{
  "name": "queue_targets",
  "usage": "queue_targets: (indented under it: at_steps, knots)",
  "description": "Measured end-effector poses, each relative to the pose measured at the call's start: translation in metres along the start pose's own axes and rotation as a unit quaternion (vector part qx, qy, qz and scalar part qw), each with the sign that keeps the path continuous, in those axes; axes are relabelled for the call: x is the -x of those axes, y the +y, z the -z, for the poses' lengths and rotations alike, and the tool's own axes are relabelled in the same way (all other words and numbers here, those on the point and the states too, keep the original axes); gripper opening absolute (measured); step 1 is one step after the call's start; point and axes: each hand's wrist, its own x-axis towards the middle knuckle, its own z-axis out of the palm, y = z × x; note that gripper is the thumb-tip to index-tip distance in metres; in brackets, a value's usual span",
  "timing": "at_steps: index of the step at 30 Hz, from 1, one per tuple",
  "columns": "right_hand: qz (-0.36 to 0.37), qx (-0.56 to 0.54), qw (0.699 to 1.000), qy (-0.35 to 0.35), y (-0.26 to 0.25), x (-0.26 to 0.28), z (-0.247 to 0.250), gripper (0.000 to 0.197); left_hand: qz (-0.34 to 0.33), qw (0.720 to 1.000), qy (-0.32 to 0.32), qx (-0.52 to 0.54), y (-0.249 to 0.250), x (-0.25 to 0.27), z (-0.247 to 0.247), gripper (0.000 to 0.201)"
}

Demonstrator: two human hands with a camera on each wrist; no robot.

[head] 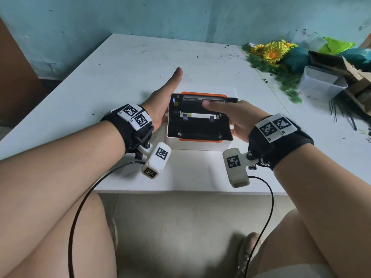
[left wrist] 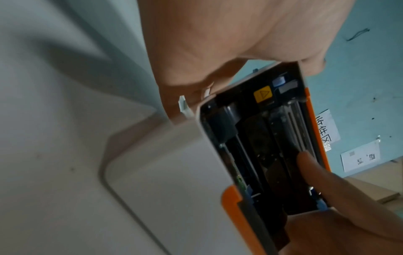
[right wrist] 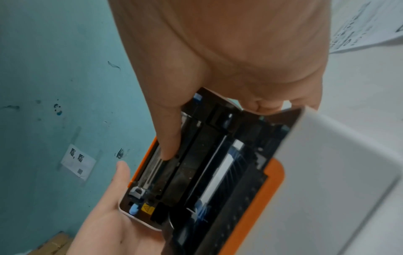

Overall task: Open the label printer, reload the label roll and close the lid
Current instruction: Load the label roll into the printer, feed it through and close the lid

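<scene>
A white label printer (head: 200, 146) with orange trim stands on the white table (head: 120, 67), near its front edge. Its lid (head: 202, 95) is raised, and the black inside shows. A white strip (head: 200, 115) lies between two guides in the bay; I cannot tell whether it is a roll. My left hand (head: 160, 105) holds the lid's left side, thumb straight and pointing away, fingers hidden behind the lid (left wrist: 261, 138). My right hand (head: 230, 115) grips the right side, its thumb (left wrist: 309, 169) lying across the lid's (right wrist: 196, 163) inner face.
Artificial sunflowers (head: 271, 51), a clear plastic container (head: 321, 83) and a torn cardboard box (head: 357, 77) crowd the table's right side. A blue-green wall stands behind. Black cables hang from both wrist cameras over the table's front edge.
</scene>
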Motion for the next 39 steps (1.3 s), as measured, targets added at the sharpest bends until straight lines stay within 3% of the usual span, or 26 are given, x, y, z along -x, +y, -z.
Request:
queue_targets:
  at_steps: [3, 6, 10, 12, 15, 23, 27, 30, 31, 34, 39]
  knots:
    - [0.003, -0.038, 0.998, -0.049, 0.002, -0.003, -0.004, 0.114, 0.003, 1.000, -0.006, 0.026, -0.001, 0.001, -0.002, 0.081]
    - [0.009, -0.049, 0.995, -0.084, 0.006, -0.004, -0.004, 0.116, 0.004, 0.998, 0.001, 0.056, 0.000, 0.003, -0.006, 0.063]
    - [0.064, -0.022, 0.994, -0.082, 0.007, 0.004, -0.005, 0.051, 0.004, 0.995, 0.020, 0.102, 0.000, 0.003, -0.007, 0.058]
    - [0.082, -0.012, 0.994, -0.073, 0.010, 0.005, -0.006, 0.037, 0.006, 0.992, 0.028, 0.122, -0.002, 0.001, -0.006, 0.058]
    - [0.091, -0.006, 0.994, -0.060, 0.012, 0.004, -0.008, 0.035, 0.013, 0.991, 0.026, 0.130, -0.003, 0.001, -0.006, 0.054]
    - [0.113, -0.018, 0.987, -0.114, 0.010, 0.008, -0.007, 0.033, 0.059, 0.991, 0.038, 0.112, -0.006, -0.005, -0.004, 0.086]
    - [0.117, -0.016, 0.985, -0.128, 0.008, 0.005, -0.006, 0.026, 0.067, 0.992, 0.042, 0.095, -0.007, -0.008, -0.005, 0.086]
    - [0.112, -0.033, 0.986, -0.122, 0.010, 0.002, -0.007, 0.053, 0.070, 0.993, 0.037, 0.083, -0.007, -0.007, -0.003, 0.085]
    - [0.112, -0.041, 0.984, -0.129, 0.009, 0.003, -0.008, 0.054, 0.068, 0.994, 0.035, 0.080, -0.007, -0.006, -0.003, 0.083]
    - [0.104, -0.060, 0.981, -0.149, 0.008, 0.006, -0.007, 0.040, 0.075, 0.994, 0.037, 0.069, -0.007, -0.007, -0.001, 0.081]
    - [0.111, -0.064, 0.981, -0.147, 0.007, 0.006, -0.007, 0.043, 0.078, 0.993, 0.041, 0.081, -0.010, -0.012, 0.004, 0.084]
